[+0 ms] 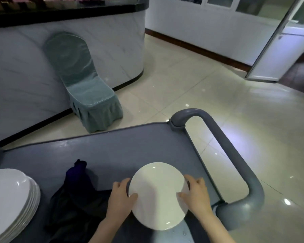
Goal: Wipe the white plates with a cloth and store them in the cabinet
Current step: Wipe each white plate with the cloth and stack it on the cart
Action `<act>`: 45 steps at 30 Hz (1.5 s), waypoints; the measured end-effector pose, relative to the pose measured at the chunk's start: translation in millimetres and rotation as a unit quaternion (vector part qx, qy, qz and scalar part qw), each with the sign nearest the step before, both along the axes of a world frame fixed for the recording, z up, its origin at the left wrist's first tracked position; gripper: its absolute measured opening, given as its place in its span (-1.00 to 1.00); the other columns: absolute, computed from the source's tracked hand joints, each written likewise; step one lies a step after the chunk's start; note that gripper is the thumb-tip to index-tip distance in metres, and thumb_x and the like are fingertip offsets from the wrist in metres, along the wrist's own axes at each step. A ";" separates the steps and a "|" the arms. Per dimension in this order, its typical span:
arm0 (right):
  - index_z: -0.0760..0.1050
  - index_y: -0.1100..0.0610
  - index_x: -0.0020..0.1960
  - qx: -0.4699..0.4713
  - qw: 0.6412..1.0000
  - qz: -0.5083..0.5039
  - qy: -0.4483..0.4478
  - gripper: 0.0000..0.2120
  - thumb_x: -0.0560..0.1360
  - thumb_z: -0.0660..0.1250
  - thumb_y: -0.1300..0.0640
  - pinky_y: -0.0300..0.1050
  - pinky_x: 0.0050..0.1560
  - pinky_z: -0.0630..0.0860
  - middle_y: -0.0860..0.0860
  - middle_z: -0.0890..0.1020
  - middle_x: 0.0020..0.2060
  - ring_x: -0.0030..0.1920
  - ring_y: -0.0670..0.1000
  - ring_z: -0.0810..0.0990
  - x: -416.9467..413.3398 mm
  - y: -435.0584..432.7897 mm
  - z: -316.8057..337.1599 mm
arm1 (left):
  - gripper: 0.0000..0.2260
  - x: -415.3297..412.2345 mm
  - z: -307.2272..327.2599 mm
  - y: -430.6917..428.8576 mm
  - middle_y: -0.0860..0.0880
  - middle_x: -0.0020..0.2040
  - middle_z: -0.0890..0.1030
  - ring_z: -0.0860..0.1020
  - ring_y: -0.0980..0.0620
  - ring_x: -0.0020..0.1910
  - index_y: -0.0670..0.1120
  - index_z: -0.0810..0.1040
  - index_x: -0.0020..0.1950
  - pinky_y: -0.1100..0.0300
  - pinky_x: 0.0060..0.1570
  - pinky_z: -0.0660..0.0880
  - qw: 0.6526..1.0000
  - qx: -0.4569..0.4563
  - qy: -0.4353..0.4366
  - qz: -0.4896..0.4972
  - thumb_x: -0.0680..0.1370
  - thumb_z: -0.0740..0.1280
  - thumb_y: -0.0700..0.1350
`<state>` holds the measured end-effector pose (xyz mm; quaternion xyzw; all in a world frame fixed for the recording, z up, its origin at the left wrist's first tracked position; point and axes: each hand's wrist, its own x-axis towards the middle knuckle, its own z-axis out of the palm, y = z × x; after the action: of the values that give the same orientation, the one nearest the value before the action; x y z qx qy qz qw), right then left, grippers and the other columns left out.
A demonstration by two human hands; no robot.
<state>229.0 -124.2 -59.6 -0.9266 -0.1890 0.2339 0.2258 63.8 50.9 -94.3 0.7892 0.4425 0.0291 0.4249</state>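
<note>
White glazed round plate (157, 195) is held over the grey plastic cart top (121, 146), at its handle end. Opposite sides of the rim are gripped by the left hand (120, 199) and the right hand (197, 195), thumbs on the upper face. A crumpled dark cloth (72, 204) is laid mid-cart, and a stack of white plates (9, 195) is set at the cart's left end.

Restaurant or banquet-hall service area: a grey service cart (130, 146) carries a stack of white plates (11, 199) well left of the left hand (120, 200); beyond that hand, a cloth-covered banquet chair (88, 95) stands against a marble-patterned counter (112, 50) on glossy floor tiles (218, 111).
</note>
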 end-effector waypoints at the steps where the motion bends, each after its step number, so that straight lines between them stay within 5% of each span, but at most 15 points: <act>1: 0.39 -0.06 0.41 0.008 1.000 -0.001 0.021 -0.41 0.43 0.46 0.15 -0.17 0.00 0.39 0.00 0.34 0.04 0.04 0.05 0.44 1.7 -1.2 0.5 | -0.53 0.4 -0.3 -2.1 0.03 0.04 0.40 0.50 0.02 -0.06 0.04 0.44 0.36 0.17 -0.10 0.38 1.000 0.003 0.001 0.004 0.45 0.39 -0.13; 13: 0.45 0.00 0.35 0.070 0.992 -0.044 0.094 -0.43 0.38 0.44 0.26 -0.11 0.09 0.48 0.06 0.60 0.09 0.14 0.07 0.53 5.9 -3.9 -5.0 | -0.59 -3.7 4.4 -7.2 0.04 -0.03 0.54 0.49 0.16 -0.07 0.13 0.52 0.25 0.28 -0.15 0.40 0.998 -0.024 -0.042 0.042 0.43 0.39 -0.17; 16: 0.54 0.06 0.25 0.125 0.986 -0.062 0.096 -0.54 0.38 0.47 0.28 -0.16 -0.04 0.45 0.03 0.66 -0.01 0.05 0.07 0.59 4.5 -1.1 -4.9 | -0.58 -9.5 7.9 -3.1 0.03 0.01 0.61 0.56 0.07 -0.02 0.13 0.56 0.21 0.17 -0.03 0.51 0.993 -0.056 -0.085 0.060 0.41 0.39 -0.22; 19: 0.59 0.01 0.18 0.207 0.970 -0.069 0.109 -0.64 0.43 0.44 0.29 -0.10 -0.02 0.50 0.06 0.68 -0.03 0.06 0.08 0.61 0.9 10.0 0.1 | -0.58 -17.4 14.5 4.5 0.05 -0.01 0.65 0.59 0.09 -0.05 0.16 0.58 0.14 0.28 -0.10 0.49 0.984 -0.081 -0.129 0.088 0.40 0.41 -0.27; 21: 0.58 -0.08 0.15 0.256 0.955 -0.064 0.135 -0.66 0.48 0.39 0.29 -0.16 -0.03 0.52 -0.10 0.70 -0.05 0.05 -0.06 0.64 -6.7 21.6 6.4 | -0.60 -25.5 19.8 11.2 0.06 -0.02 0.66 0.61 0.10 -0.08 0.15 0.60 0.13 0.24 -0.09 0.54 0.978 -0.103 -0.145 0.109 0.41 0.42 -0.27; 23: 0.54 -0.13 0.19 0.289 0.944 -0.055 0.151 -0.63 0.53 0.33 0.29 -0.19 0.07 0.52 -0.23 0.68 0.01 0.08 -0.18 0.63 -17.5 35.0 10.9 | -0.63 -35.1 25.5 17.8 0.06 -0.06 0.68 0.63 0.08 -0.10 0.14 0.63 0.11 0.18 -0.15 0.59 0.967 -0.141 -0.167 0.130 0.43 0.41 -0.27; 27: 0.46 -0.03 0.37 0.307 0.937 -0.081 0.147 -0.64 0.61 0.25 0.22 0.07 0.34 0.45 -0.09 0.59 0.26 0.28 0.01 0.55 -38.1 63.3 7.8 | -0.72 -57.2 35.8 37.8 0.10 -0.09 0.70 0.66 0.12 -0.13 0.14 0.66 0.07 0.31 -0.27 0.54 0.950 -0.170 -0.209 0.156 0.52 0.38 -0.23; 30: 0.49 -0.06 0.31 0.345 0.913 -0.132 0.171 -0.68 0.63 0.23 0.22 0.12 0.40 0.40 -0.07 0.55 0.31 0.33 0.03 0.51 -50.9 83.4 8.9 | -0.77 -74.9 38.8 60.4 0.07 -0.12 0.72 0.66 0.11 -0.20 0.09 0.67 0.08 0.28 -0.26 0.56 0.946 -0.173 -0.219 0.162 0.57 0.34 -0.21; 34: 0.49 -0.04 0.37 0.371 0.891 -0.168 0.200 -0.63 0.63 0.23 0.25 -0.08 0.24 0.45 -0.10 0.57 0.28 0.24 -0.01 0.57 -63.7 105.3 15.9 | -0.75 -95.6 28.4 99.2 0.03 -0.09 0.65 0.60 0.11 -0.13 0.01 0.61 0.21 0.24 -0.06 0.49 0.962 -0.054 -0.153 0.221 0.55 0.38 -0.18; 37: 0.51 -0.04 0.34 0.371 0.887 -0.178 0.210 -0.64 0.63 0.24 0.27 -0.20 0.04 0.49 -0.12 0.62 0.19 0.05 -0.24 0.62 -68.7 112.5 17.1 | -0.67 -101.9 16.5 128.3 -0.06 0.04 0.56 0.54 0.02 -0.04 -0.07 0.54 0.31 0.19 0.05 0.42 0.965 0.031 -0.086 0.245 0.54 0.39 -0.14; 41: 0.58 -0.11 0.23 0.342 0.900 -0.189 0.195 -0.66 0.61 0.25 0.26 -0.25 -0.10 0.51 -0.21 0.64 0.11 -0.03 -0.26 0.66 -75.0 119.7 14.4 | -0.50 -96.7 -4.1 156.4 -0.18 0.25 0.38 0.50 -0.14 0.14 -0.10 0.36 0.45 0.12 0.13 0.41 0.974 0.012 -0.008 0.224 0.54 0.40 -0.07; 45: 0.58 -0.11 0.25 0.338 0.898 -0.207 0.191 -0.66 0.61 0.26 0.25 -0.19 -0.05 0.51 -0.15 0.64 0.14 0.05 -0.18 0.62 -78.0 127.4 9.3 | -0.56 -88.1 -18.4 170.4 -0.15 0.13 0.44 0.51 -0.13 0.09 -0.15 0.47 0.26 0.11 0.06 0.43 0.976 -0.006 0.007 0.216 0.44 0.51 -0.08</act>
<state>151.0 3.2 -50.3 -0.7505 -0.0136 0.2764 0.6002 -24.3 221.3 -112.6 0.6725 0.6060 0.1123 0.4098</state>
